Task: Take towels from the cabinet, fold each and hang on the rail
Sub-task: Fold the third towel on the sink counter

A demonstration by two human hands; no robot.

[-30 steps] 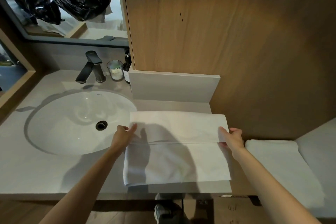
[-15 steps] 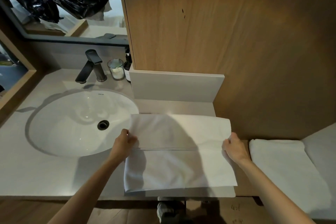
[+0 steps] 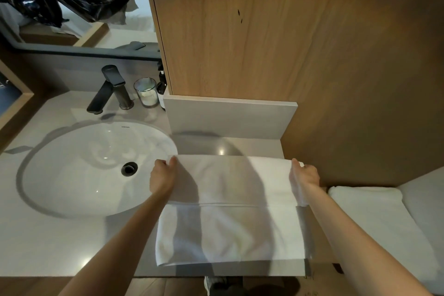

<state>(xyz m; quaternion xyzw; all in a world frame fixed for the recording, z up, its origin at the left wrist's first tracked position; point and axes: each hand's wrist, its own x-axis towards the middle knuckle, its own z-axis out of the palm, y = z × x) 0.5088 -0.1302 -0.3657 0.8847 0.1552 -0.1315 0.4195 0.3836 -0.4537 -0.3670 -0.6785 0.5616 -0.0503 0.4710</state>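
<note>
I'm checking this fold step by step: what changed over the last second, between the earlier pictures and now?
Both hands moved from the towel's sides near the seam out to its far corners. The left hand and right hand now pinch those corners of the towel, and the far edge looks slightly lifted. The towel's near half stayed flat on the counter, and the second folded towel at the right did not move.

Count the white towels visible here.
2: one towel on the counter, its far edge gripped by the left hand and right hand; one folded towel farther right. More may be hidden.
</note>
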